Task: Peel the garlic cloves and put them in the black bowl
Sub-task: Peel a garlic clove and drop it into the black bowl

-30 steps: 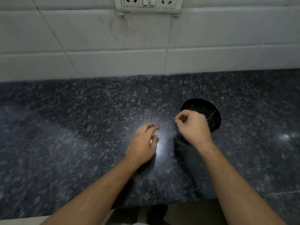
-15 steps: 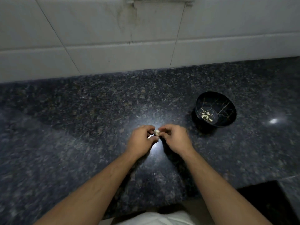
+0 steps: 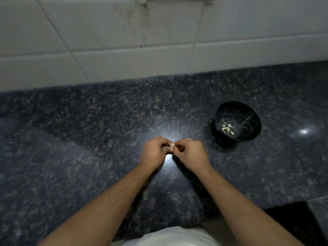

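A small pale garlic clove [image 3: 171,144] is pinched between the fingertips of both hands over the middle of the dark granite counter. My left hand [image 3: 154,153] holds it from the left, my right hand [image 3: 190,153] from the right, fingers curled. The black bowl [image 3: 248,119] with gold crack lines stands to the right of my hands, apart from them. Several peeled cloves [image 3: 227,129] lie at its bottom.
The speckled granite counter [image 3: 88,139] runs to a white tiled wall [image 3: 124,41] at the back. A dark opening [image 3: 298,221] cuts into the counter at the lower right. The front edge lies just below my forearms.
My right hand came back from above the bowl to meet the left hand, and both now pinch the clove. The view tilted down and left, so the bowl sits further right.
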